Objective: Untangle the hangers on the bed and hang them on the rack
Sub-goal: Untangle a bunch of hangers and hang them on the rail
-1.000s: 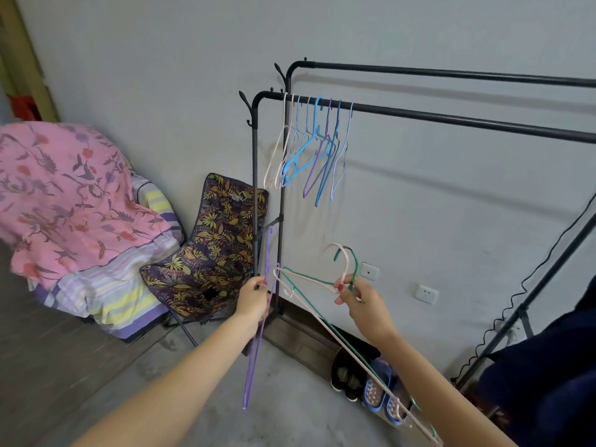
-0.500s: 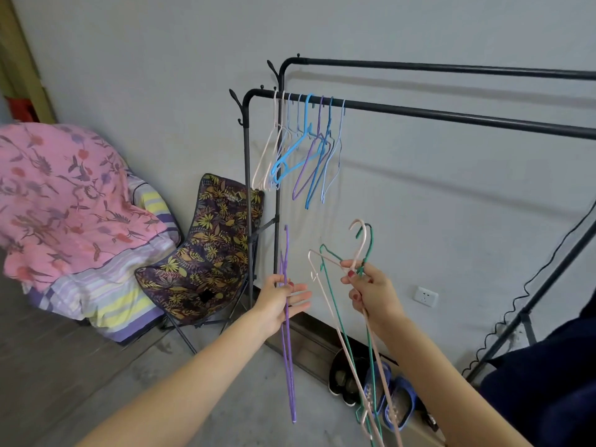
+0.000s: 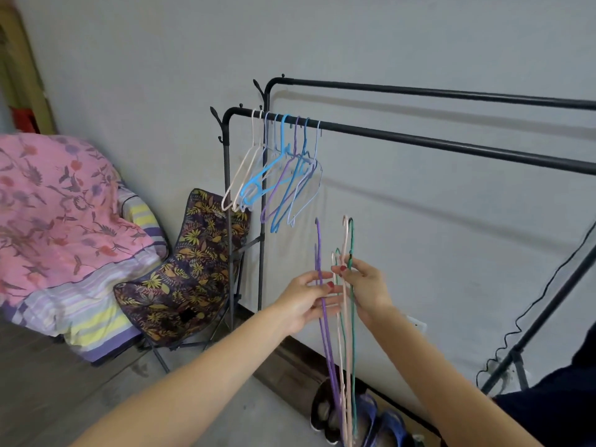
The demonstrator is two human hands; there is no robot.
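Observation:
A black double-rail rack (image 3: pixel 419 140) stands against the wall, with several pink, blue and purple hangers (image 3: pixel 277 169) hooked on the left end of its front rail. My left hand (image 3: pixel 306 298) holds a purple hanger (image 3: pixel 324 317) upright between thumb and fingers. Just to its right, my right hand (image 3: pixel 364 285) pinches a pink hanger (image 3: pixel 345 333) and a green hanger (image 3: pixel 352 333) near their necks. All three hang edge-on, hooks up, below the front rail.
A leaf-patterned folding chair (image 3: pixel 190 269) stands left of the rack. Further left, a pink floral blanket (image 3: pixel 54 204) lies over striped bedding. Shoes (image 3: pixel 371 417) sit on the floor under the rack. A black cable (image 3: pixel 532 317) runs down the wall at right.
Both hands have come together and risen a little. The purple hanger now sits right beside the pink and green ones, which have swung to hang straight down. The view has tilted downward.

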